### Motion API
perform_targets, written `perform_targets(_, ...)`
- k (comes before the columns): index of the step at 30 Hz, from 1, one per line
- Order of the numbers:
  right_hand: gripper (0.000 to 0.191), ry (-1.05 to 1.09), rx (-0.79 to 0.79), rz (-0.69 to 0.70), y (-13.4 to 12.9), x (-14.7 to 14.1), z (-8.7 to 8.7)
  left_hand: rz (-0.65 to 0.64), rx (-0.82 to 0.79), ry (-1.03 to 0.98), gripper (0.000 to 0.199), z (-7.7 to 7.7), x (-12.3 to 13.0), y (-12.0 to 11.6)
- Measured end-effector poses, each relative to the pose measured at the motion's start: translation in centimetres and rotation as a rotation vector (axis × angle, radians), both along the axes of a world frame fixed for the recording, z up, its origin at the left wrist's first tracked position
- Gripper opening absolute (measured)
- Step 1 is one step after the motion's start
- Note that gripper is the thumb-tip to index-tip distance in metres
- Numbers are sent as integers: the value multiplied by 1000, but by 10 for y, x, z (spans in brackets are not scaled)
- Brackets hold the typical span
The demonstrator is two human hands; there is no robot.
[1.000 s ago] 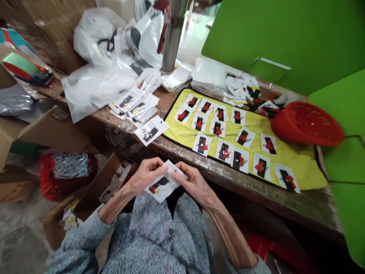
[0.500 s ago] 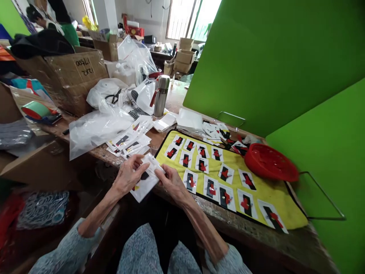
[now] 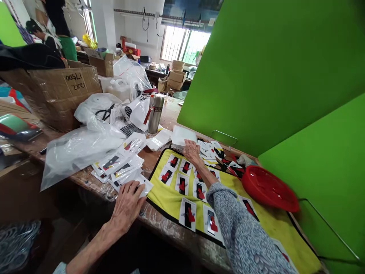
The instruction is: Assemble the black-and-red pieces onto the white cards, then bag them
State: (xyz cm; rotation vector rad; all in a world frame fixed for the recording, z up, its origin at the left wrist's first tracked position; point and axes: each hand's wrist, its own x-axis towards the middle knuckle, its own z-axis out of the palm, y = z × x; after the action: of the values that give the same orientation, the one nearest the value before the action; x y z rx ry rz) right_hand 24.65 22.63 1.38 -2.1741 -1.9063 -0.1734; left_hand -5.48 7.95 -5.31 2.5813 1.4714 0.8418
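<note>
My left hand (image 3: 129,201) lies with its fingers spread on a white packet (image 3: 145,184) at the near edge of a heap of packets (image 3: 119,163). Those packets show black and red pictures or pieces. Stretched across the yellow cloth (image 3: 159,190), my right hand (image 3: 192,150) has its fingers curled on the near right corner of a stack of clear plastic bags (image 3: 182,136). The fingertips are partly hidden there. Under my right arm, several white cards (image 3: 182,184) with red and black pieces lie in rows on the cloth, some of them covered by the sleeve.
A red plastic basin (image 3: 269,188) stands at the cloth's right end. Behind the packets are a steel flask (image 3: 155,114), scissors (image 3: 105,112) and plastic sheeting (image 3: 82,148). A cardboard box (image 3: 65,95) is at the left, and green panels (image 3: 256,76) wall the right side.
Both hands have parted from the packet they held together. The left set it down by the heap; the right reached forward to the stack of clear bags. The view shifted.
</note>
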Motion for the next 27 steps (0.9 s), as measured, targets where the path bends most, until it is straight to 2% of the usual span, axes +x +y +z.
perform_targets(5, 36, -127, -40, 63, 10, 15, -14, -9, 29, -10, 31, -3, -2, -1)
perform_targets(12, 32, -136, 3, 52, 14, 15, -15, -20, 46, -8, 31, -5, -2, 0)
perform_targets(15, 29, -86, 31, -12, 16, 18, -14, 13, 75, -59, 32, 3, -2, -2)
perform_targets(18, 30, -60, 79, -61, 15, 23, -3, 53, 30, -268, 30, 23, 3, -6)
perform_targets(20, 30, -68, 132, -69, 8, 22, 12, -12, -166, -481, 27, 44, 10, -10)
perform_targets(23, 29, -98, 201, -13, -22, 4, 34, -109, -719, -792, 33, 75, 28, -14)
perform_targets(25, 29, -124, 243, 110, -59, -20, 39, -163, -1039, -1075, 50, 90, 40, -15)
perform_targets(27, 31, -167, 356, 398, -106, -50, 35, -230, -1227, -1352, 62, 96, 50, -15)
